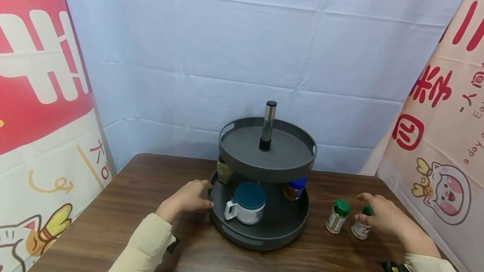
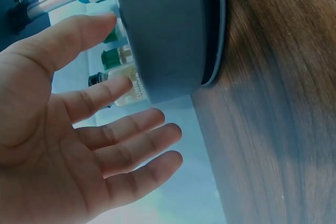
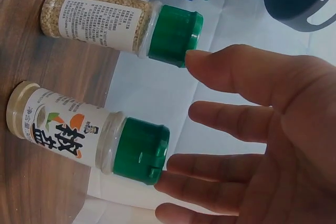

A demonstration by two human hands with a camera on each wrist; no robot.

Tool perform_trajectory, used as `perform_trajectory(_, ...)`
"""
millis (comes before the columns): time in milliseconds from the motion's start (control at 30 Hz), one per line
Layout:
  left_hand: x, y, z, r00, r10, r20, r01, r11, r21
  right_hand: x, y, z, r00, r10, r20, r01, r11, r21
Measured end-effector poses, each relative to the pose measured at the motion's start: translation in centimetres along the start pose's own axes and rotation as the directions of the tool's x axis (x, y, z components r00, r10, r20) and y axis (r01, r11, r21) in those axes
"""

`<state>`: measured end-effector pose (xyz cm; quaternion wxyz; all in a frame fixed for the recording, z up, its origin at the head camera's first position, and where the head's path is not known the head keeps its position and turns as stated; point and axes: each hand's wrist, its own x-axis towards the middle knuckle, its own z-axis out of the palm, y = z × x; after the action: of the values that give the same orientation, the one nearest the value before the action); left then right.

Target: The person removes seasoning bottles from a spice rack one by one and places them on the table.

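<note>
Beside the left rim of the lower tray (image 1: 281,226) of a grey two-tier round organizer is my left hand (image 1: 188,196), fingers extended and spread. In the left wrist view its fingertips are close to the tray wall (image 2: 163,40); I cannot tell whether they touch. My right hand (image 1: 387,215) is at two green-capped shaker jars, its fingers loosely extended and gripping nothing. The left jar (image 1: 335,221) holds pale grains in the right wrist view. The right jar (image 1: 360,230), with a printed picture label (image 3: 65,129), is partly behind the hand.
On the lower tray stand a white handled pot (image 1: 251,215) with a teal lid, a blue-lidded jar (image 1: 293,191) and a dark-capped jar (image 1: 224,173). Above is the upper tray (image 1: 242,142) with a metal post (image 1: 269,121). Cloth hangs behind the wooden table (image 1: 151,179).
</note>
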<state>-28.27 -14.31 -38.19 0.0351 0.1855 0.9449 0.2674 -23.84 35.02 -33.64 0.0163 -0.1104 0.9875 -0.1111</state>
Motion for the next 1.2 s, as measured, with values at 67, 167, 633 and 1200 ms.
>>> perform_trajectory(67, -0.1, 0.0, 0.0, 1.000, 0.004, -0.009, -0.004, 1.000, 0.013, 0.0, -0.2, 0.0, 1.000, -0.007, -0.012, 0.007, 1.000, -0.003)
perform_trajectory(167, -0.2, 0.2, 0.0, 1.000, 0.019, -0.021, -0.018, 0.999, 0.036, -0.1, -0.6, 0.1, 0.999, -0.030, -0.043, 0.030, 0.999, -0.012)
perform_trajectory(633, 0.0, 1.4, 1.0, 0.988, 0.151, -0.039, -0.150, 0.988, 0.022, 1.0, -4.2, 1.0, 0.981, -0.118, -0.155, 0.123, 0.992, 0.023)
perform_trajectory(1200, -0.2, 3.0, 2.5, 0.968, 0.232, -0.093, -0.232, 0.973, 0.012, 2.7, -7.5, 3.3, 0.968, -0.213, -0.132, 0.219, 0.975, 0.037)
